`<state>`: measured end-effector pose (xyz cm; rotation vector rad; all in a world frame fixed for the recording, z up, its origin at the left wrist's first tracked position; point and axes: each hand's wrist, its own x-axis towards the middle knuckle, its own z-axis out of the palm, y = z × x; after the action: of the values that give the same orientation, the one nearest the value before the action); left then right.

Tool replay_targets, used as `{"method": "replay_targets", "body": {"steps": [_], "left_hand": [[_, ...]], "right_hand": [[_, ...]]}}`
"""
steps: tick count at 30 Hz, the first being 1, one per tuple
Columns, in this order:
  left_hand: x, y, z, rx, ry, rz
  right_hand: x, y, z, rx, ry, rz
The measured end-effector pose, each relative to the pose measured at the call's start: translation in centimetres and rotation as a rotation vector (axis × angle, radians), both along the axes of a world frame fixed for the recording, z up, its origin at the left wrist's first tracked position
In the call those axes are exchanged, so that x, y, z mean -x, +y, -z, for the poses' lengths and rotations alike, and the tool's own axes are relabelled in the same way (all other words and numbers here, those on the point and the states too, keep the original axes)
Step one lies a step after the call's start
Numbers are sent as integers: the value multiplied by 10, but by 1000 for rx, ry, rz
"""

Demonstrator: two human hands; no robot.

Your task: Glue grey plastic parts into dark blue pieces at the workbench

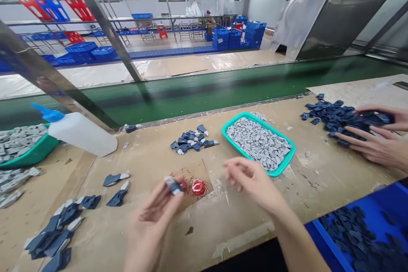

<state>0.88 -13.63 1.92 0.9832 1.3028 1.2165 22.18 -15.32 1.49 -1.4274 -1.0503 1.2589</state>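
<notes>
Between thumb and fingers, my left hand [156, 216] grips a small dark blue and light grey plastic part [174, 185]. My right hand [247, 178] is over the table to the right, its fingers curled together; motion blur hides whatever may be in them. Between the hands lies a round red glossy cap [199, 187], with a second red thing partly behind my left fingers. Just beyond my right hand is a green basket [228, 136] of small light grey pieces [255, 140]. A small pile of blue-and-grey parts [191, 139] lies behind the red cap.
More blue-and-grey parts [57, 229] lie at left, near a white squeeze bottle [84, 134] and another green basket [38, 153]. Another person's hands [379, 140] touch a heap of dark blue pieces [334, 114]. A blue bin [331, 242] stands at lower right; a green conveyor belt [191, 93] crosses behind.
</notes>
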Motion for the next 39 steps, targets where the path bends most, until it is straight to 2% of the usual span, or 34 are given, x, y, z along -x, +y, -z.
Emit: {"method": "replay_targets", "body": {"steps": [3,5,7,9,11,13,16,19,21,23,25,27,28,31,34,36,39], "left_hand": [[43,21,7,-130,235,-84],[78,36,13,-173,463,-137],[113,49,20,-139,841,-184],[141,59,23,-127,1171,-150],[158,67,24,-163,1317,-88],[165,74,20,-222,1281,-43],[158,89,9,-236,1104,28],[137,111,-1,-224,1093,72],[114,127,-3,-295,1156,131],[86,141,-2,-407,1130,273],[59,153,1,-479,1024,486],[38,162,5,-463,896,647],[31,166,7,-439,846,681],[24,169,11,-390,796,661],[33,157,9,-355,728,584],[42,139,7,-292,544,501],[51,101,3,-124,74,322]], "right_hand": [[-55,8,4,-26,-545,334],[-85,15,11,25,-865,439],[-103,23,18,76,-1049,436],[-108,31,25,109,-1143,394],[-107,37,30,136,-1208,373],[-103,41,33,156,-1263,375],[-97,44,34,155,-1306,354],[-93,46,33,140,-1271,336],[-91,45,29,103,-1205,358],[-88,42,25,17,-1119,380],[-84,35,21,-82,-992,378],[-76,26,17,-132,-778,349],[-70,21,15,-129,-642,332],[-46,9,11,-88,-304,258],[-20,5,12,-99,-207,156],[-5,7,16,-86,-161,109],[14,12,23,-20,-26,68]]}}
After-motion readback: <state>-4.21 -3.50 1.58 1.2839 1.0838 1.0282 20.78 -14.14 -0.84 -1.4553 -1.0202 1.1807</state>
